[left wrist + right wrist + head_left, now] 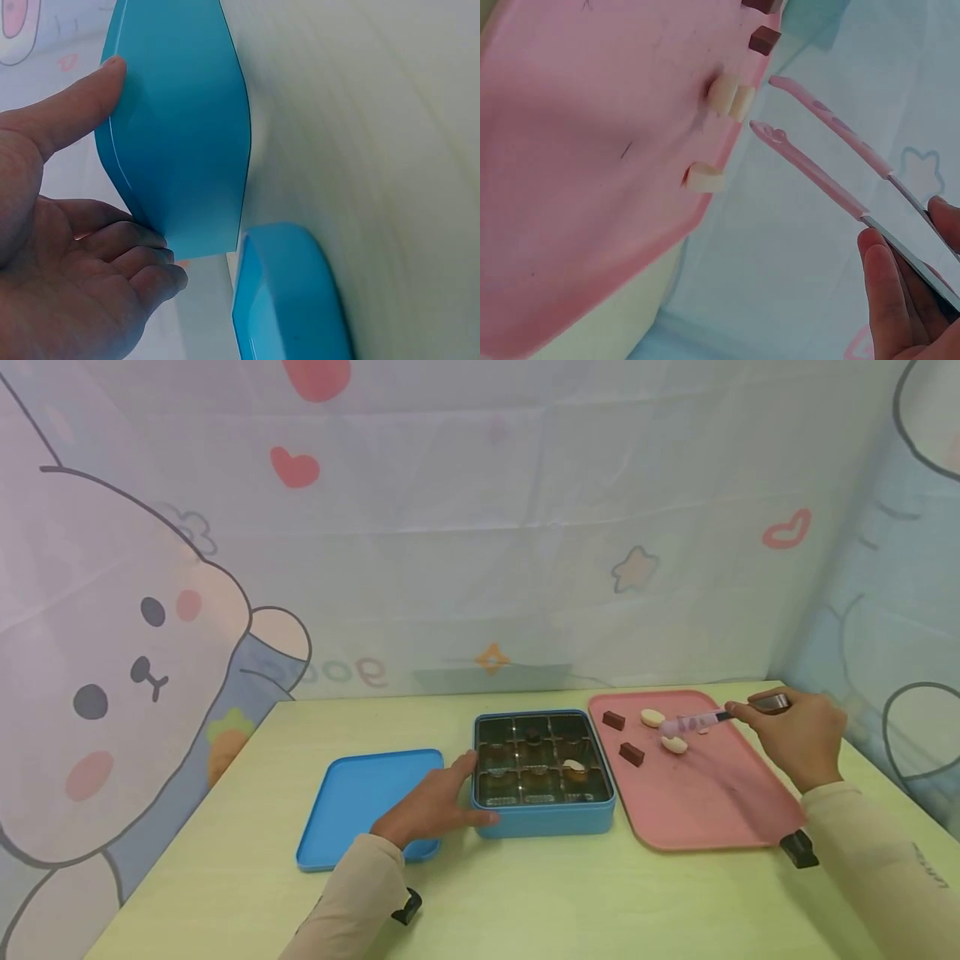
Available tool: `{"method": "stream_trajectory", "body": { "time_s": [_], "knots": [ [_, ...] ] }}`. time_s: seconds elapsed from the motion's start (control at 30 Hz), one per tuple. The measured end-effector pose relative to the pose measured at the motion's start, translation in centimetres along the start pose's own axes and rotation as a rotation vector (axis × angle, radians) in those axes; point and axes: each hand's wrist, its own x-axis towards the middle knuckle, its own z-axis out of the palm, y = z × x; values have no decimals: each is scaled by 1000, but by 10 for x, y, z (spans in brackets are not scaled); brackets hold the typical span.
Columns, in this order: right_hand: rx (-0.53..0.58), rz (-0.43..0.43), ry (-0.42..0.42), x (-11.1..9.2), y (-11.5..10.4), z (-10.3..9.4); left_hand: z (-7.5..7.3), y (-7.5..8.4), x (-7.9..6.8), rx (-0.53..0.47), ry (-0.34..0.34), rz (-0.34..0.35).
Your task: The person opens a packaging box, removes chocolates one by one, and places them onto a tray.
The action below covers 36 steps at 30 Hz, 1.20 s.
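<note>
My left hand (438, 802) rests at the front left corner of a blue box (547, 821), thumb along the front and fingers at the left side. In the left wrist view, the thumb touches the rim of the box wall (180, 127). A clear divided insert (517, 727) inside holds a pale piece (574, 766) at the right and a dark piece (532, 737) at the back. My right hand (802, 735) grips tongs (817, 161) with pink-sleeved tips, spread apart. Those tips overlap the pale oval pieces (674, 744) on the pink tray (697, 810) in the head view.
Two brown blocks (632, 753) lie at the tray's left side. A blue lid (360, 793) lies on the table left of the box, partly behind my left hand. A patterned cloth (465, 543) hangs behind the table, with more cloth at both sides.
</note>
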Motion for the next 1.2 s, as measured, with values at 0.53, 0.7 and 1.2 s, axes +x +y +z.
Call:
{"method": "stream_trajectory", "body": {
  "time_s": [0.53, 0.7, 1.2],
  "knots": [
    [-59, 44, -98, -5, 10, 4, 0, -1, -1, -10, -9, 7],
    [-35, 32, -105, -4, 7, 7, -1, 0, -1, -15, -3, 8],
    [-37, 20, -104, 6, -3, -1, 0, -3, 1, -19, -11, 8]
  ]
}}
